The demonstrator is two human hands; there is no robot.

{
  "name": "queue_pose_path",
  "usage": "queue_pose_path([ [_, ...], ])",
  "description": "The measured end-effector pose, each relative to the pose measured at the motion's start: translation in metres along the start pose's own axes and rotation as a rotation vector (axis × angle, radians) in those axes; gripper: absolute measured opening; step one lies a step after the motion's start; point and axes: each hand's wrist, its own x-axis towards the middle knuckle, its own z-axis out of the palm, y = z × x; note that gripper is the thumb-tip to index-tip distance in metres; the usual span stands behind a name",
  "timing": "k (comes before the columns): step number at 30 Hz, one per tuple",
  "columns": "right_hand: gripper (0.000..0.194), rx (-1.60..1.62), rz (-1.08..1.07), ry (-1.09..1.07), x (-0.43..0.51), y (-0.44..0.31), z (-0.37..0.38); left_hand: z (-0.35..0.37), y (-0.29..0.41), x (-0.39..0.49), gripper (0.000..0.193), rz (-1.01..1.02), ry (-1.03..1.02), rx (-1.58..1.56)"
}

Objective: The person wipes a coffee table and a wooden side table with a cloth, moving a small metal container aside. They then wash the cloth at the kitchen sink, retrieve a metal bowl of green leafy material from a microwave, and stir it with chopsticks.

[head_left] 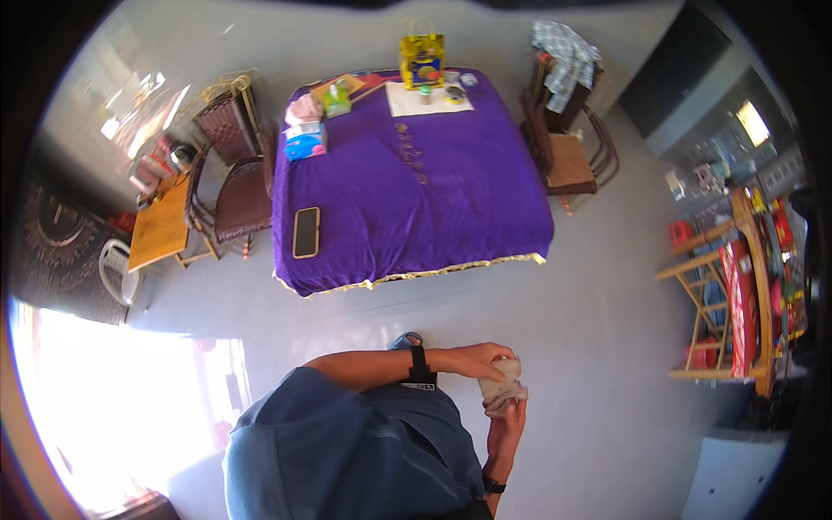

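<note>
A crumpled beige cloth (502,389) is held between my two hands, out in front of my body and to the right. My left hand (480,359) grips its upper end, with the arm reaching across from the left and a black band at the wrist. Lower down, my right hand (514,416) pinches the bottom part of the cloth; that wrist also has a dark band. Whether the cloth is a glove or a plain rag cannot be made out. One foot in a blue slipper (405,340) shows beyond my left forearm, on the grey floor.
Ahead stands a table with a purple cloth (455,195), bearing a phone (306,233), a tissue box (305,141) and a yellow bag (422,62). Woven chairs (244,201) (572,162) flank it. A small wooden table (159,224) is left; a wooden rack (708,305) stands right.
</note>
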Motion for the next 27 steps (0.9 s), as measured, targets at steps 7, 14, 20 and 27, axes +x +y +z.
queue_pose_path([
  [7,0.044,-0.176,0.102,0.099,0.054,0.013,0.014,-0.056,0.016,-0.017,0.04,-0.033,0.101,0.121],
  [14,0.034,-0.356,0.224,0.192,0.108,0.006,0.043,-0.11,0.008,-0.049,0.037,-0.03,0.279,0.091],
  [20,0.074,-0.639,0.09,-0.11,0.131,0.01,0.09,-0.129,0.013,-0.06,0.034,-0.041,0.177,0.113],
  [27,0.025,-0.652,0.094,-0.077,0.128,0.017,0.064,-0.124,0.025,-0.034,0.031,-0.083,-0.07,0.107],
])
